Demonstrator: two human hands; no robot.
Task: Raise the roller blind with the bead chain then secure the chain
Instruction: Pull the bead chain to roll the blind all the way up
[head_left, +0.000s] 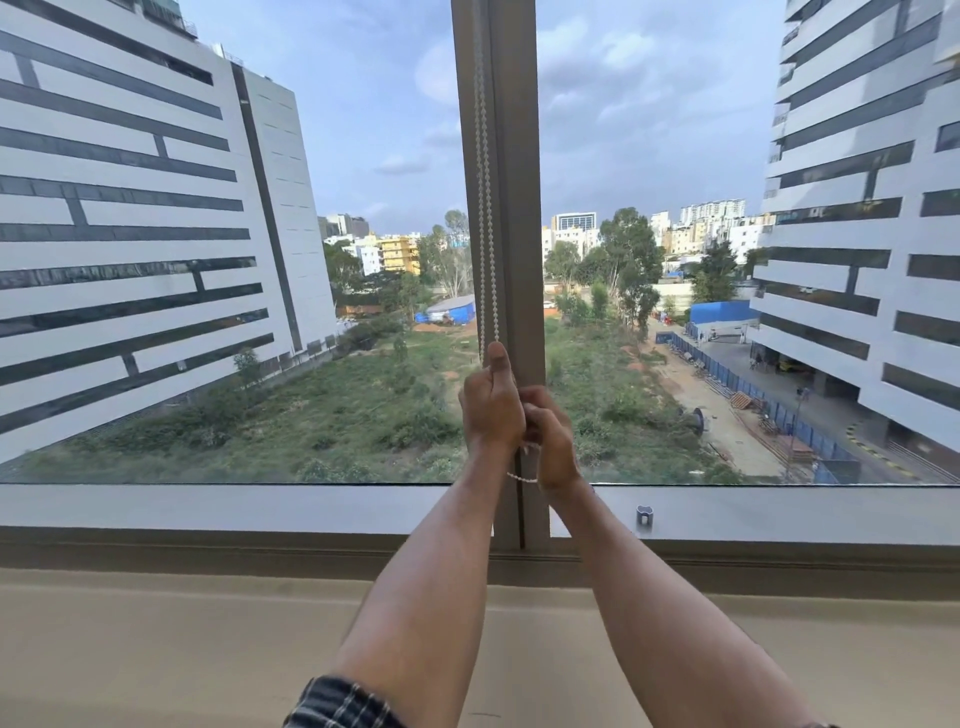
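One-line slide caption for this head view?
Both hands, left hand and right hand, grip the bead chain at the window mullion; no blind fabric in view.

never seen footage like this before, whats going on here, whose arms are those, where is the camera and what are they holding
There is no machine here. The single picture comes from a camera worn on a person's head, looking forward and down, so the two bare arms are the wearer's own. The left hand and right hand meet in front of the upright window post, both gripping a white bead chain that hangs down along it. A loop of chain sags beneath the hands. No blind fabric shows over the glass. On the lower window frame sits a small clip-like fitting; I cannot tell its purpose. Outside are buildings and greenery.
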